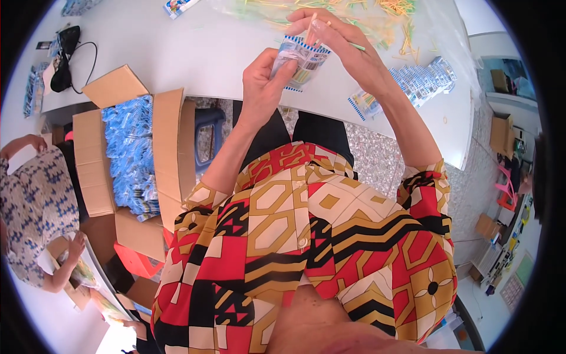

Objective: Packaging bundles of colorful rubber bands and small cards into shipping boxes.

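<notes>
Over the white table [194,53], my left hand [262,82] pinches a small clear packet [308,64] with blue-and-white striped edges and printing. Some thin light-coloured sticks show through its film. My right hand [348,50] is closed on a few thin pinkish sticks [312,34] at the packet's upper edge, and a green stick end [357,46] pokes out beside that hand. Whether the pinkish sticks' lower ends are inside the packet is hard to tell. Beyond my hands lie loose orange, yellow and green sticks [396,8] on clear plastic film.
An overlapping row of similar packets [421,82] lies beneath my right forearm. To my left stands an open cardboard box [94,165] full of blue packets [131,153], near a blue stool [206,138]. A black corded device [65,62] rests at far left; another person [41,206] works behind the box.
</notes>
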Demonstrator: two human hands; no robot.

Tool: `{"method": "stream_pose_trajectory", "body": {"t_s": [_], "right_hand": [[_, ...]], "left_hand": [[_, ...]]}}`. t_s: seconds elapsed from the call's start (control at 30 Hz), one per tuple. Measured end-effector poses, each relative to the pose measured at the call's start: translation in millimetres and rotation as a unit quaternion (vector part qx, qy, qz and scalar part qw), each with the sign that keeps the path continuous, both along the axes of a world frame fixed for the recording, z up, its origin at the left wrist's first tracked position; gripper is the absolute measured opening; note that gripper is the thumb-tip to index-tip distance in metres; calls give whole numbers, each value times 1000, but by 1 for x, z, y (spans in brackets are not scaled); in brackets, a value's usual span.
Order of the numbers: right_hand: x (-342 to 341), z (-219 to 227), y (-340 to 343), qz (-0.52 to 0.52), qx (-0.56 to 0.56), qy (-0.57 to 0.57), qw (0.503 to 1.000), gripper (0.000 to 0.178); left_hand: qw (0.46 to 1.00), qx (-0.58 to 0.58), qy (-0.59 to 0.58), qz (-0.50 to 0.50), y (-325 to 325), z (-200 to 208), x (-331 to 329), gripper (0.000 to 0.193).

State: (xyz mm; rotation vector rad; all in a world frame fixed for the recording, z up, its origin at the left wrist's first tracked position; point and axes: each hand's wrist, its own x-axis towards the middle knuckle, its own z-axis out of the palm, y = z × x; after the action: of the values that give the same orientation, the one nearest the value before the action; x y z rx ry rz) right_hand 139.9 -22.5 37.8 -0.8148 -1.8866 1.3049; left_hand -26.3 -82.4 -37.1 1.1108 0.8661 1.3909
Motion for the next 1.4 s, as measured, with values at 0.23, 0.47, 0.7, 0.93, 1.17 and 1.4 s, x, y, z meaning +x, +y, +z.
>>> {"method": "stream_pose_trajectory", "body": {"t_s": [0.23,0.47,0.7,0.93,1.17,1.4], "right_hand": [[-9,-16,-7,-42,33,43,998,38],[6,19,1,42,-93,-31,994,49],[7,22,7,77,-91,-54,991,56],[10,9,10,102,27,-133,985,61],[10,24,7,64,-128,37,989,61],[-7,5,15,59,-22,-53,997,47]], "left_hand": [[1000,2,5,4,3,-1,2,14],[1000,22,10,-2,3,-4,1,16],[1000,23,2,-18,0,-4,1,16],[998,27,18,-44,-2,-2,3,15],[999,-3,-40,1,-2,2,5,12],[999,-14,-29,-18,-3,-2,10,12]]}}
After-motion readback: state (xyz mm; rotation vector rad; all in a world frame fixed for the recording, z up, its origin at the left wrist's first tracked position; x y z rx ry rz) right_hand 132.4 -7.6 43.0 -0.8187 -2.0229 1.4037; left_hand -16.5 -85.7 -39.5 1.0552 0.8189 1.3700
